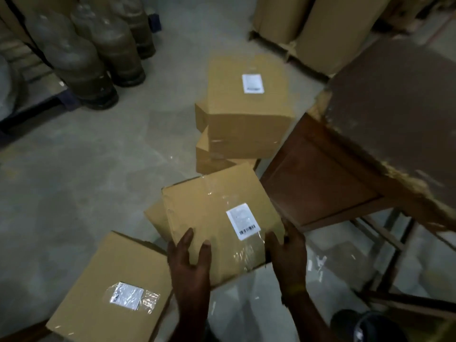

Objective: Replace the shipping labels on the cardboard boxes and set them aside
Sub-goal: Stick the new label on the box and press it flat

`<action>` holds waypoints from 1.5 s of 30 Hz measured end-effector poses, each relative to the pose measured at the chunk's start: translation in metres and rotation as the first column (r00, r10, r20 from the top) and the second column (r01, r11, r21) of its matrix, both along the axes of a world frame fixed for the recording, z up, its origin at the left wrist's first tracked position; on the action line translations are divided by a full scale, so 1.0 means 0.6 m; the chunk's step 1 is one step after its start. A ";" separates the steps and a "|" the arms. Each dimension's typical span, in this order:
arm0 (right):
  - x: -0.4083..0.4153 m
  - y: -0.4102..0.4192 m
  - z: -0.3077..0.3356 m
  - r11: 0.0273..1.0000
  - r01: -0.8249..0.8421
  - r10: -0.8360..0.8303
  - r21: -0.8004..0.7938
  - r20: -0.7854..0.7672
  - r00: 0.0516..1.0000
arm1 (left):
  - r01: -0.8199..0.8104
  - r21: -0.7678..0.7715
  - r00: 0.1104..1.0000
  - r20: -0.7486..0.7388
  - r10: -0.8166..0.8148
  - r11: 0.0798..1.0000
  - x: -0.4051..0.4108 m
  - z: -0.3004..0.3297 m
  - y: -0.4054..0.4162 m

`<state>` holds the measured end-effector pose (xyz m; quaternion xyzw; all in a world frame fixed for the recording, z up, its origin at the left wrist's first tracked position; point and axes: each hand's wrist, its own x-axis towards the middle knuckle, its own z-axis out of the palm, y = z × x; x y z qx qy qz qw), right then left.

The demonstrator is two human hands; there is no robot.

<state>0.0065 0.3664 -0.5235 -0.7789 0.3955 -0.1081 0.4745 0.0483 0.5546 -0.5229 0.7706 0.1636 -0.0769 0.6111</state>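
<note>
1. Head view, looking down: my left hand grips the near edge of a cardboard box, its fingers spread and pressed on the top face.
2. My right hand holds the same box at its near right corner, fingers curled over the edge.
3. Held box: it is tilted and lifted above the floor, sealed with clear tape, and carries a white barcode label on top, under shiny tape.
4. Just behind and under it, the edge of another box peeks out.
5. Near left on the floor lies a third box, whose label sits under crinkled clear tape.
6. Farther off stands a stack of boxes, the top one with a white label.
7. Right of the stack is a worn wooden desk.
8. Progress, as I judge it: every label in view looks applied; whether they are new or old I cannot tell. The held box seems bound for the stack.
9. All boxes are closed, so their contents are hidden.
</note>
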 end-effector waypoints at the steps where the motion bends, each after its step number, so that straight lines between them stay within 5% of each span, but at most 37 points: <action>1: -0.031 -0.004 0.046 1.000 0.027 -0.027 -0.013 0.013 1.000 | 0.030 -0.009 0.999 0.030 -0.030 1.000 -0.018 0.038 -0.006; 13: -0.309 -0.135 0.418 0.873 0.409 -0.392 -0.266 0.118 0.913 | 0.510 -0.118 0.833 0.316 -0.455 0.852 -0.132 0.389 -0.202; 20: -0.351 -0.257 0.508 0.760 0.598 -0.553 -0.252 0.232 0.800 | 0.672 0.054 0.677 0.361 -0.642 0.739 -0.133 0.497 -0.403; 24: -0.361 -0.371 0.509 0.750 0.606 -0.562 -0.266 0.228 0.795 | 0.702 0.164 0.596 0.396 -0.698 0.693 -0.128 0.513 -0.544; 37: -0.376 -0.689 0.482 0.763 0.508 -0.563 -0.400 -0.025 0.826 | 0.712 0.344 0.562 0.241 -0.791 0.611 -0.116 0.503 -0.901; 42: -0.372 -0.732 0.490 0.789 0.360 -0.510 -0.499 -0.203 0.836 | 0.731 0.505 0.448 0.151 -0.881 0.459 -0.100 0.496 -0.949; 45: -0.337 -0.768 0.496 0.756 0.335 -0.483 -0.562 -0.134 0.865 | 0.726 0.596 0.349 0.110 -0.931 0.343 -0.089 0.493 -0.964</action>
